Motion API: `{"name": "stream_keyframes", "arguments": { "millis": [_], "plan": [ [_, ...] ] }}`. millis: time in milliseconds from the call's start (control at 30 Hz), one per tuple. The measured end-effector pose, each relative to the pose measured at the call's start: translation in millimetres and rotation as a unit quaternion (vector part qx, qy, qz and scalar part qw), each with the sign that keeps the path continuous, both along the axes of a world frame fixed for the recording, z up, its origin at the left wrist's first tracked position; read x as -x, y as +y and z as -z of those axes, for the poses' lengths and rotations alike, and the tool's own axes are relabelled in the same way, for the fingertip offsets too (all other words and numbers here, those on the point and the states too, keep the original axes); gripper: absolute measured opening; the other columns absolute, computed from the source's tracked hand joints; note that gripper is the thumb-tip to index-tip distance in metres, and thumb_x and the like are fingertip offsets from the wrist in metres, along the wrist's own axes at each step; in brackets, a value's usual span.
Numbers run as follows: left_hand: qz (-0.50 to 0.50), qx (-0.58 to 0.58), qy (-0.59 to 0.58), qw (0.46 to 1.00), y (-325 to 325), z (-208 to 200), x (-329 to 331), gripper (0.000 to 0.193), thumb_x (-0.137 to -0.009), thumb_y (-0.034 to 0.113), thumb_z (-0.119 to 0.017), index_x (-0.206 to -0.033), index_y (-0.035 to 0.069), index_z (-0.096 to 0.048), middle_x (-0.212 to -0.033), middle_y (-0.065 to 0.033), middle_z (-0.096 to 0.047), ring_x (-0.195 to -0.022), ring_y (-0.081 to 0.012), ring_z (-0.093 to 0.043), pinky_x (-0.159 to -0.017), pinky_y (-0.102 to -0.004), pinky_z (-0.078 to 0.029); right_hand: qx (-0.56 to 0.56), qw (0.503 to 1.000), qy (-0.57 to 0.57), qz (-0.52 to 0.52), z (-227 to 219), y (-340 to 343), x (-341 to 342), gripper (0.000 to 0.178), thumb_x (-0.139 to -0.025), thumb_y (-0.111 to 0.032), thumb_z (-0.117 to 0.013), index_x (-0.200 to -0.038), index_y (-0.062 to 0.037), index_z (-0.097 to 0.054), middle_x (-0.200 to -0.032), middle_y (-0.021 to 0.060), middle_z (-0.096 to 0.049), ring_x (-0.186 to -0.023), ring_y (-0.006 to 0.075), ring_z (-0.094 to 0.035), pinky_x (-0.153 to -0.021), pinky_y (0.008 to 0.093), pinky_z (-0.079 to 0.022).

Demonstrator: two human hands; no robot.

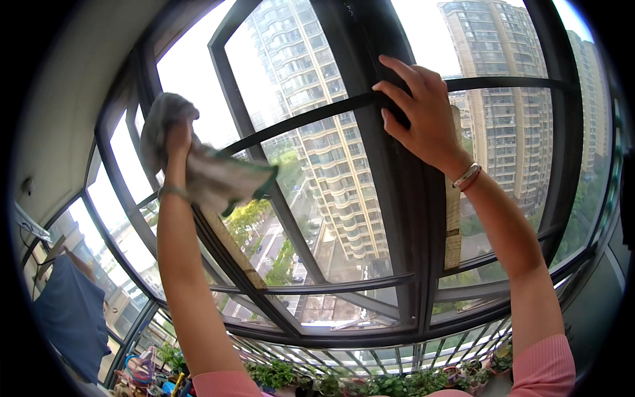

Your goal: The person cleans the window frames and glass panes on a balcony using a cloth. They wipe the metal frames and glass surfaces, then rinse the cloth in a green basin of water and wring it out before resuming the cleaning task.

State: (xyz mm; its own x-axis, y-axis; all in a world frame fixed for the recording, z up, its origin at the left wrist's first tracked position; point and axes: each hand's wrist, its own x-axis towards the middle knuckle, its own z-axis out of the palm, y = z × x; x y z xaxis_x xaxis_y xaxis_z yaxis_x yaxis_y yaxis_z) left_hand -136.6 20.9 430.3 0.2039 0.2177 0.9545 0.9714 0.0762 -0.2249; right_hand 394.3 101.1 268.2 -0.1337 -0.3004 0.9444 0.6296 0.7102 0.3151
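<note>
**Cloth high on the left pane, bare hand braced on the frame to the right**

The left hand [177, 135] is raised well up against the glass [291, 59] of the left window pane, its fingers closed around a bunched grey cloth [205, 169]. The cloth sits partly above the fist and partly trails down and to the right of it, so its long axis runs slantwise from upper left to lower right; a green edge shows at the trailing end. It looks soft, limp and crumpled, lying against the smooth, hard pane.

The right hand [420, 109] holds nothing. Its fingers are spread and flat, laid over the dark frame [397, 218] where the thick upright meets the thin crossbar [317, 112]; the wrist carries thin bracelets [467, 176]. It is well apart from the cloth, so the left hand alone is at the cloth.

The frame bars are matt, dark and rigid. Far below the sill, potted plants [397, 382] stand in a row; a dark blue garment [69, 317] hangs at far left
</note>
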Motion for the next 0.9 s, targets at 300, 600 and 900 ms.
{"name": "stream_keyframes", "arguments": {
  "millis": [300,600,900],
  "plan": [
    [0.370,0.031,-0.009,0.928,41,38,-101,0.046,-0.101,0.025,-0.052,-0.139,0.000,-0.046,-0.139,-0.0130,-0.051,-0.127,-0.0223,-0.049,-0.110,-0.0318,-0.038,-0.008,1.000,-0.014,0.010,-4,1,-2,0.030,-0.080,-0.018,-0.068,-0.109,-0.0094,-0.064,-0.137,-0.0008,-0.051,-0.121,0.0268,-0.043,-0.101,0.0447,-0.037],
    [0.090,0.068,0.152,0.982,86,69,-333,0.042,-0.095,0.026,-0.050,-0.131,0.005,-0.055,-0.137,-0.0164,-0.053,-0.133,-0.0314,-0.042,-0.114,-0.0453,-0.027,-0.006,0.998,-0.001,0.068,-1,11,-17,0.032,-0.079,-0.020,-0.068,-0.109,-0.0092,-0.065,-0.133,0.0032,-0.053,-0.123,0.0296,-0.046,-0.103,0.0433,-0.039],
    [-0.111,0.077,-0.095,0.986,10,51,34,0.046,-0.104,0.036,-0.036,-0.134,0.005,-0.051,-0.141,-0.0142,-0.050,-0.133,-0.0266,-0.044,-0.112,-0.0357,-0.033,-0.024,0.999,-0.007,0.029,-2,10,-5,0.029,-0.082,-0.021,-0.066,-0.109,-0.0123,-0.065,-0.137,-0.0035,-0.052,-0.122,0.0265,-0.045,-0.101,0.0451,-0.039]
  ]
}}
